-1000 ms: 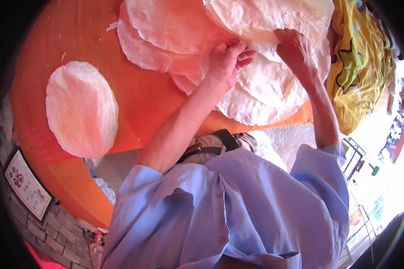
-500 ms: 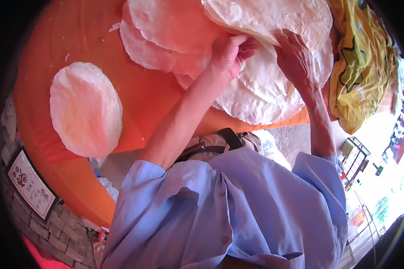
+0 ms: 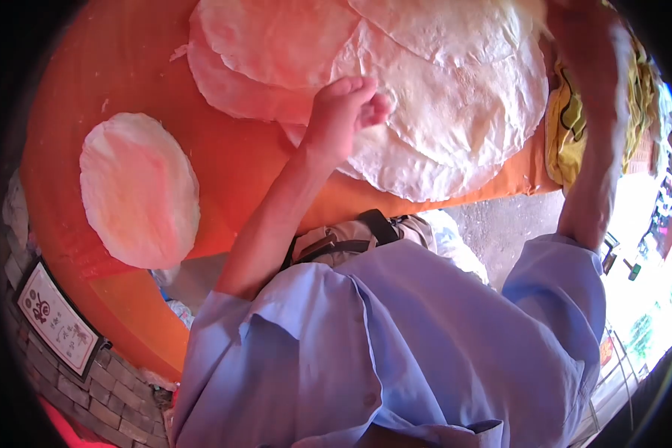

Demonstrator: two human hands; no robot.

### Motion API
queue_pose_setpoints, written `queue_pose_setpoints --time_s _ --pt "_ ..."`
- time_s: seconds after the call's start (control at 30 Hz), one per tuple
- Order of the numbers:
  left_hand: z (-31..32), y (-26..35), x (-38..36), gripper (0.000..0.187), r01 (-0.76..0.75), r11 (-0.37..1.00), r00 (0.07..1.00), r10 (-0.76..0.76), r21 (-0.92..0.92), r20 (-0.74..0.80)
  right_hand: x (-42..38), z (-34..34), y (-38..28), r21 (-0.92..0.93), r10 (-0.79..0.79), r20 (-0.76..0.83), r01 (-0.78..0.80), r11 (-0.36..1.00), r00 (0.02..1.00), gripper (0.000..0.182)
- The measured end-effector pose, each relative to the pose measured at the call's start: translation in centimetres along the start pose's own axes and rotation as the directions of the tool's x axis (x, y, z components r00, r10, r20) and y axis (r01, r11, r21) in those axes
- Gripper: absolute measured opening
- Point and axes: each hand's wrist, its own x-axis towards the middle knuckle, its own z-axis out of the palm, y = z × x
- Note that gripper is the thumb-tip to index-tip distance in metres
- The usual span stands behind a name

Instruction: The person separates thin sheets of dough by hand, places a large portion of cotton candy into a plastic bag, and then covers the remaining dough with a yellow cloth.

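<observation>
Large thin white flatbreads (image 3: 440,97) lie overlapped on an orange-covered table (image 3: 239,168). My left hand (image 3: 343,112) rests on their near edge with its fingers loosely bent and nothing gripped. My right arm is lifted at the right. My right hand (image 3: 575,22) reaches the top edge of the picture beside the uppermost flatbread, and its fingers are cut off from view. A smaller round stack of flatbreads (image 3: 138,190) sits apart at the table's left.
A crumpled yellow cloth (image 3: 638,97) lies past the table's right end. A framed sign (image 3: 56,321) leans on brick paving (image 3: 89,388) at the lower left. My light blue shirt (image 3: 396,351) fills the foreground. Bright street clutter shows at the right.
The top flatbread that both hands held by its edge now lies flat on the pile. My right hand has risen to the upper right. My left hand has slid left and let go.
</observation>
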Motion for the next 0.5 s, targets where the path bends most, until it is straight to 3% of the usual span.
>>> queue_pose_setpoints --time_s 0.13,0.17,0.2,0.23,0.3,0.37,0.4,0.43,0.5 --pt "-1.2 -2.0 -1.9 0.025 0.033 0.999 0.999 -0.034 -0.035 -0.024 -1.6 -5.0 -3.3 -0.158 -0.023 -0.226 -0.014 0.987 0.974 0.016" --pt "-1.0 -2.2 -1.5 0.026 0.022 0.999 1.000 -0.022 -0.048 -0.006 -2.4 -1.7 -2.5 0.043 -0.029 -0.099 0.033 0.999 0.995 0.020" --pt "-0.8 -2.2 -1.2 0.026 0.010 0.998 1.000 -0.010 -0.060 0.011 -2.2 -1.6 -5.3 0.221 0.134 0.191 -0.176 0.959 0.972 0.022" --pt "-0.5 -1.7 -0.8 0.025 -0.021 0.996 0.999 0.024 -0.082 0.042 -2.4 0.4 -6.2 0.181 0.079 0.242 -0.125 0.976 0.967 0.019" --pt "0.2 0.0 0.5 0.024 -0.062 0.989 0.997 0.067 -0.134 0.031 -1.4 2.3 -4.5 0.386 -0.088 0.383 -0.073 0.920 0.920 0.017" --pt "0.8 0.9 2.6 0.020 -0.102 0.971 0.993 0.112 -0.214 0.035 0.6 4.2 -0.2 0.360 -0.180 0.293 0.066 0.931 0.939 0.018" --pt "1.1 1.2 3.3 0.019 -0.103 0.972 0.993 0.114 -0.209 0.038 1.6 2.7 0.6 0.260 -0.135 0.180 0.086 0.962 0.974 0.017" --pt "1.6 1.4 4.0 0.018 -0.100 0.974 0.993 0.112 -0.204 0.045 2.5 1.3 1.5 0.156 -0.088 0.065 0.077 0.985 0.994 0.017" --pt "2.5 2.0 5.2 0.016 -0.091 0.973 0.993 0.105 -0.211 0.057 4.7 -8.2 -2.4 0.055 0.104 -0.148 -0.097 0.994 0.983 0.015"
